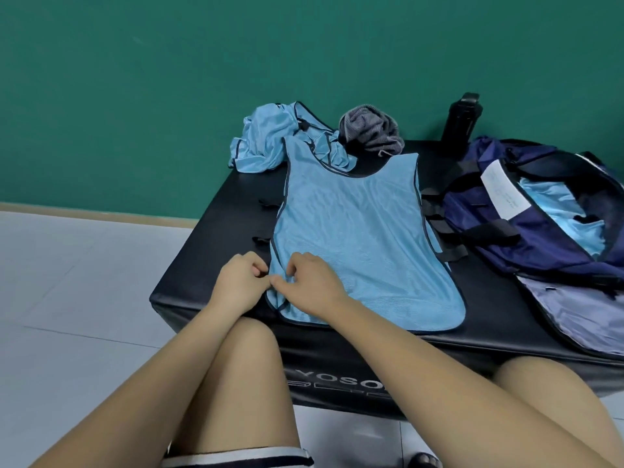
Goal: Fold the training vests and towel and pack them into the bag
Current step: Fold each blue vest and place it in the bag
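Both hands pinch the near-left hem of the blue vest (354, 238), left hand (239, 282) and right hand (314, 282) curled. It lies flat, lengthwise from the table's (489, 298) near edge, neckline pointing toward the far edge. The table's front reads "YOSO".

A surface (209, 265) stands on the floor (67, 282) against the wall (169, 96), with the person's knees at its near side. A spread vest (354, 238) lies in the middle of it, neck end towards the wall and hem at the near edge. Behind it to the left sits a heap of vests (266, 140), partly overhanging the far left corner. The towel (371, 130) sits bunched just right of that heap. Farther right, at the back, a bottle (462, 119) stands upright by the wall. The bag (526, 231) lies open on the right side, with a packed vest (553, 197) inside. The left hand (238, 282) and right hand (312, 282) meet side by side, pinching the spread vest's near left edge.
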The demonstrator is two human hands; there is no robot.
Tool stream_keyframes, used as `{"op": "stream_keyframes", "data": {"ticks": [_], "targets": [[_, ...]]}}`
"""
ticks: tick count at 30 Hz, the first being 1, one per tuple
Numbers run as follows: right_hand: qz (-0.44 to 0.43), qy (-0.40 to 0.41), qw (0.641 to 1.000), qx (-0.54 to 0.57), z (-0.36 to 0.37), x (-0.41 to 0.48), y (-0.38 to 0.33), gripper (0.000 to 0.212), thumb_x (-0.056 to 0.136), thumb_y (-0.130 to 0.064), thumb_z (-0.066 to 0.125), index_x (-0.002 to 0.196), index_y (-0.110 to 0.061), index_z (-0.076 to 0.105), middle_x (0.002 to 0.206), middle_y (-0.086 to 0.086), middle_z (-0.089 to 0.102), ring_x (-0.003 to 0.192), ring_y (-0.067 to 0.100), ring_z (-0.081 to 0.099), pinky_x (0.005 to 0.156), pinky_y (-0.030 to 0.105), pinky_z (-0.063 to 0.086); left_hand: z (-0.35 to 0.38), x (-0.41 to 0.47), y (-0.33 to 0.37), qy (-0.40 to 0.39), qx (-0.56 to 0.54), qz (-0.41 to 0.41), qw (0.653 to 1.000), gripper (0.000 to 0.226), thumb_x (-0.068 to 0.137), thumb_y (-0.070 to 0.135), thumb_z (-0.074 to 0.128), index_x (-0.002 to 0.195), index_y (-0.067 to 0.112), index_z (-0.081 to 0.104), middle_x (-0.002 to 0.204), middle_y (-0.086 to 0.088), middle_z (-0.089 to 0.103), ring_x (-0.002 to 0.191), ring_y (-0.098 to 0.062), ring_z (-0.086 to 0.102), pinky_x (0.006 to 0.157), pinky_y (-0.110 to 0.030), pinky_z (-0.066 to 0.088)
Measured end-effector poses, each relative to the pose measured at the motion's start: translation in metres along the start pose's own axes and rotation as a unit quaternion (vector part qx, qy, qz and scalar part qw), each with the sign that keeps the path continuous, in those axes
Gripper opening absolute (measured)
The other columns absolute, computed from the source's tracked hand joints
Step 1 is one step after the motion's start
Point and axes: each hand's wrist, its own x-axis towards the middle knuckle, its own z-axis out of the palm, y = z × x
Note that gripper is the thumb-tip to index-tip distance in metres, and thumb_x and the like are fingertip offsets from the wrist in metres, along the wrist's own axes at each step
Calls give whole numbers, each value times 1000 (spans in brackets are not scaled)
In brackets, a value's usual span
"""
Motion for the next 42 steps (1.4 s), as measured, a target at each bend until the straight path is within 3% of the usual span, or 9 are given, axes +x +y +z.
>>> {"op": "stream_keyframes", "data": {"ticks": [4,7,15,20,29,32,35,37,42], "targets": [[28,12,999,15,14,3,6,31,89,-51,67,100,-24,60,92,-10,60,95,17,58,87,38,51,2,-1,1,-5,2,5,1000,23,80,37,87,89,30,68,96,4,60,82,-7,58,65,-21,40],[45,27,998,40,16,5,6,45,86,-53,72,114,-22,54,94,-7,63,92,17,60,82,38,51,2,-3,1,-11,-7,-1,1000,17,83,36,86,83,30,70,96,4,61,82,-5,59,66,-20,39],[62,-36,997,29,3,12,-4,11,84,-28,67,86,-19,61,95,0,64,86,19,62,82,43,56,-2,-9,2,6,-52,-35,998,17,92,30,77,84,23,64,77,3,69,78,-13,64,64,-27,47],[91,-3,988,126,-10,10,-8,10,91,-22,61,91,-14,56,86,2,66,77,19,59,72,41,52,-6,-12,6,-3,-86,-70,994,32,85,30,83,97,20,55,82,0,73,81,-17,67,73,-37,55],[-23,4,984,175,0,-4,-26,14,86,-21,72,87,-27,60,80,-3,64,69,12,58,71,42,55,-14,-19,-7,-43,-192,-58,979,15,85,14,75,82,28,71,72,2,71,69,-10,62,73,-31,49],[-29,-29,981,189,0,-4,-22,9,88,-24,73,92,-30,68,85,-8,69,65,2,56,69,31,53,-18,-19,-5,-58,-225,-75,970,16,90,18,69,81,23,81,80,2,76,69,-7,63,79,-30,51],[-40,-61,981,182,-8,-8,-13,12,95,-30,65,104,-34,72,91,-11,70,57,3,54,62,23,47,-19,-17,-1,-53,-219,-98,969,27,90,45,70,83,22,83,84,3,77,69,-6,64,82,-32,51],[-27,-43,986,160,-24,-12,1,13,96,-30,62,106,-35,70,88,-9,69,58,6,55,62,26,48,-18,-17,1,-42,-179,-95,978,43,88,60,75,80,18,80,78,-1,74,63,-5,60,71,-30,49],[65,32,997,6,-92,-32,67,5,93,-27,59,90,-29,62,77,-8,69,64,9,61,59,34,51,-16,-20,-2,-36,-154,-79,984,22,84,46,85,77,25,81,74,10,74,74,-12,65,70,-30,50]]}}
